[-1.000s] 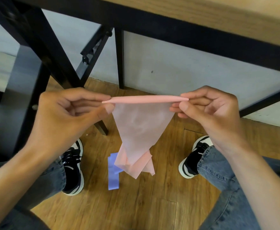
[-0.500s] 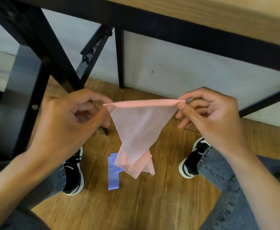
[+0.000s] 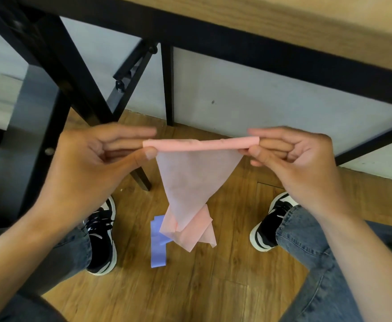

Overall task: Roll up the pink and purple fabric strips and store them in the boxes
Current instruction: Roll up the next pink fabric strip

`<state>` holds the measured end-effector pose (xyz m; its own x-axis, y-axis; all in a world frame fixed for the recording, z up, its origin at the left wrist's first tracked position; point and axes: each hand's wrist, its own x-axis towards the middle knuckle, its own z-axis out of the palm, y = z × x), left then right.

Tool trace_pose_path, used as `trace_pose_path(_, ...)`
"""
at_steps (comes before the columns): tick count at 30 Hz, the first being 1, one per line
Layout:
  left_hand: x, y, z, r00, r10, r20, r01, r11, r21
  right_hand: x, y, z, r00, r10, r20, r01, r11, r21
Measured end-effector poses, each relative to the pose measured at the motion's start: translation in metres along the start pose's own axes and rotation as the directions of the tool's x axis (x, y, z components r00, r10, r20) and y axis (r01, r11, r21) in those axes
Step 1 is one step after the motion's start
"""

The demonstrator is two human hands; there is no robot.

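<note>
Left hand (image 3: 90, 168): pinches the left end of the pink strip's rolled edge between thumb and fingers, the index finger stretched out above the roll; closed on the strip.
Right hand (image 3: 299, 163): pinches the right end of the same rolled edge, thumb under, fingers curled behind; closed on the strip.
Pink strip (image 3: 197, 180): held in the air between both hands, above the floor and between the knees. Its top edge is rolled into a thin, nearly level tube running from hand to hand. Below the tube the loose cloth hangs down and narrows toward the bottom, ending in a crumpled bunch of folds.
Purple strip (image 3: 157, 247): lies flat on the floor between the two shoes, partly hidden behind the hanging pink bunch; neither hand touches it.
Floor (image 3: 213, 287): wood planks, running under the table.
Table (image 3: 283, 22): light wood top with a black frame, crossing the upper part of the view; black legs and a slanted brace stand behind the hands.
Wall (image 3: 248, 96): pale, behind the table legs, meeting the floor just beyond the hands.
Shoes (image 3: 102, 238): black and white, one on each side of the purple strip, both flat on the floor.
Jeans (image 3: 311, 252): blue, covering both legs at the lower corners.
Boxes: none show in this view.
</note>
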<state>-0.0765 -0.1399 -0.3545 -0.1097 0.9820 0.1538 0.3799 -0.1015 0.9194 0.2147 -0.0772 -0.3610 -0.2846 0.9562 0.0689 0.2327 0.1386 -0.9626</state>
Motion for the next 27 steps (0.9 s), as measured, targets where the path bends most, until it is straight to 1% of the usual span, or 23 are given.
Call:
trace_pose_path(2,-0.002,0.000,0.000,0.997,0.081,-0.011,-0.079,0.987,0.138,-0.002,0.003,0.001,0.999,-0.030,-0.015,0.029,0.997,-0.074)
trace_pose_path(4,-0.005,0.001,0.001,0.993,0.116,-0.033,-0.109,0.978,0.177,-0.002,0.005,0.002,0.999,-0.036,-0.036,0.033,0.997,-0.075)
trace_pose_path(6,-0.006,0.001,0.003,0.996,0.081,-0.034,-0.077,0.989,0.128,-0.002,0.003,0.003,0.999,-0.035,-0.040,0.033,0.998,-0.053)
trace_pose_path(10,-0.003,-0.001,0.004,1.000,-0.013,-0.024,0.011,0.997,-0.082,0.000,-0.003,0.001,1.000,0.007,-0.010,-0.006,0.990,0.143)
trace_pose_path(12,-0.002,-0.001,0.003,0.999,-0.024,-0.049,0.017,0.991,-0.133,0.000,-0.004,0.001,1.000,0.004,-0.007,-0.002,0.984,0.177)
trace_pose_path(14,-0.001,-0.001,0.004,0.999,-0.005,-0.053,0.000,0.995,-0.101,0.000,-0.004,0.001,1.000,0.000,-0.022,0.004,0.986,0.164)
trace_pose_path(16,0.000,-0.002,0.004,0.999,-0.020,-0.044,0.016,0.996,-0.092,0.001,-0.003,0.000,1.000,0.016,-0.024,-0.013,0.990,0.142)
trace_pose_path(18,0.001,-0.003,0.002,0.999,-0.034,-0.019,0.032,0.996,-0.083,0.001,-0.001,-0.001,0.999,-0.001,-0.035,0.003,0.998,0.058)
trace_pose_path(20,0.000,-0.002,0.001,1.000,0.018,-0.004,-0.018,0.999,0.032,0.000,0.002,-0.001,0.998,-0.044,-0.054,0.040,0.997,-0.067)
trace_pose_path(22,-0.005,0.001,0.002,0.991,0.133,0.000,-0.130,0.967,0.220,-0.002,0.004,0.001,0.995,-0.054,-0.081,0.046,0.995,-0.093)
trace_pose_path(23,-0.006,0.003,0.004,0.984,0.176,0.000,-0.169,0.946,0.278,-0.002,0.005,0.001,0.994,-0.059,-0.087,0.050,0.994,-0.099)
trace_pose_path(24,-0.008,0.003,0.005,0.982,0.187,-0.006,-0.177,0.940,0.293,-0.002,0.005,0.001,0.994,-0.064,-0.085,0.054,0.993,-0.106)
trace_pose_path(25,-0.009,0.004,0.006,0.985,0.170,-0.018,-0.159,0.951,0.266,-0.002,0.004,0.001,0.995,-0.067,-0.079,0.058,0.993,-0.101)
trace_pose_path(27,-0.008,0.004,0.006,0.995,0.094,-0.032,-0.089,0.987,0.133,-0.001,0.001,0.001,0.995,-0.061,-0.077,0.059,0.998,-0.022)
